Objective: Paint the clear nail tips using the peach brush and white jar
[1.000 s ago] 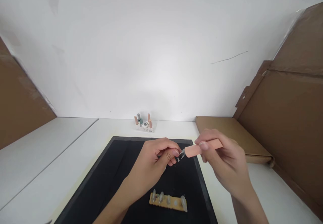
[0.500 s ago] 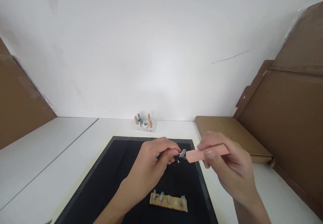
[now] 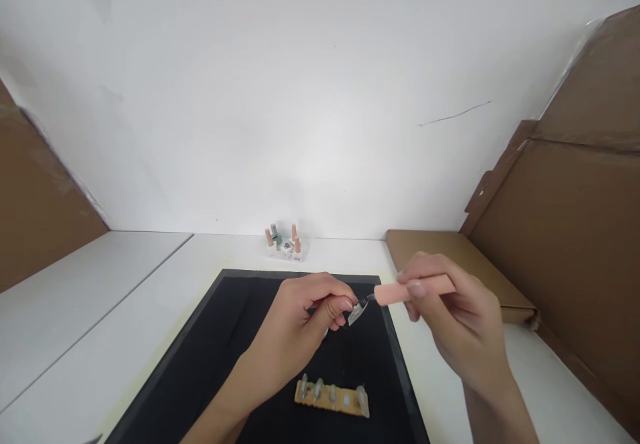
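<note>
My left hand [image 3: 313, 311] pinches a small clear false nail [image 3: 356, 313] between thumb and fingertips above the black mat. From the right, my right hand [image 3: 453, 311] grips the pink cap of a nail polish brush [image 3: 393, 293]; its dark bristle tip meets the upper end of the nail. Below the hands, a tan strip [image 3: 345, 409] lies on the mat with several clear false nails standing along it and a pale round spot between two of them. A small white thing is mostly hidden behind my left fingers.
A clear tray [image 3: 306, 252] at the wall holds several polish bottles with pink or grey caps. The black mat [image 3: 200, 357] covers the middle of the white table. A flat cardboard box [image 3: 440, 251] lies at right, beside upright cardboard panels [image 3: 575, 231].
The brush in my right hand has risen slightly, its tip now at the nail's upper end. The false nail has tilted, its free end now pointing down. My left hand stays in place.
</note>
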`<state>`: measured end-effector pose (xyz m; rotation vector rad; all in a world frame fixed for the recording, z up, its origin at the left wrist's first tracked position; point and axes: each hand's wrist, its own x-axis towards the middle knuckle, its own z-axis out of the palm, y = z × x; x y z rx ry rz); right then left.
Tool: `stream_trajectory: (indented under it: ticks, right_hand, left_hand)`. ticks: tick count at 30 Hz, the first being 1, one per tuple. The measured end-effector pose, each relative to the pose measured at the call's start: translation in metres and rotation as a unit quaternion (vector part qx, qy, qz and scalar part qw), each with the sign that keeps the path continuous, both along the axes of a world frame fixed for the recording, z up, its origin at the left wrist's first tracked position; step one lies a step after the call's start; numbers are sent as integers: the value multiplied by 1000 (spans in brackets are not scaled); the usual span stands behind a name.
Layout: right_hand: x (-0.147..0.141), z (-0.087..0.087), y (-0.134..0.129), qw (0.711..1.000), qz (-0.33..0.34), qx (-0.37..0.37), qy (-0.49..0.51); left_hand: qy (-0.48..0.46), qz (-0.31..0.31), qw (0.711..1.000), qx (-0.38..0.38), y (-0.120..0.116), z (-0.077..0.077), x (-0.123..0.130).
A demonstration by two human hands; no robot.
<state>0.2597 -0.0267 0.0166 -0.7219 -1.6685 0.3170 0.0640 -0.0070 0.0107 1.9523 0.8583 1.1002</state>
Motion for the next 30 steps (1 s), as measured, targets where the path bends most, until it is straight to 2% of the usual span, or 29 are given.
stream_trajectory:
  ticks: [4, 7, 9, 12, 15, 18, 21, 24, 26, 30]
  right_hand:
    - [1, -4, 1, 998, -50, -4, 35]
    - [-2, -2, -2, 998, -3, 7, 63]
    - [-5, 1, -3, 999, 23, 10, 44]
    - [-6, 2, -4, 1000, 9, 5, 17]
    - [-5, 0, -3, 999, -19, -2, 47]
    - [-5, 0, -4, 997, 13, -6, 80]
    - [-6, 2, -6, 998, 42, 0, 45]
    - [-7, 3, -5, 1000, 12, -7, 21]
    - [-8, 2, -5, 999, -8, -6, 39]
    - [-10, 1, -7, 996, 21, -18, 80]
  left_hand:
    - [-25, -18, 999, -31, -2, 1, -2]
    - [-39, -26, 998, -50, -2, 3, -4]
    - [-49, -33, 996, -63, -2, 5, -4]
    - [-51, -39, 995, -72, -3, 5, -6]
    - [-47, -39, 995, -76, -3, 3, -7]
    - [-49, -44, 994, -83, -2, 2, -8]
    - [-54, -46, 994, -89, -2, 3, -7]
    - [-58, -46, 993, -89, -2, 4, -7]
    - [-58, -46, 993, -88, -2, 4, -7]
    - [-65, -47, 993, -91, -2, 5, -8]
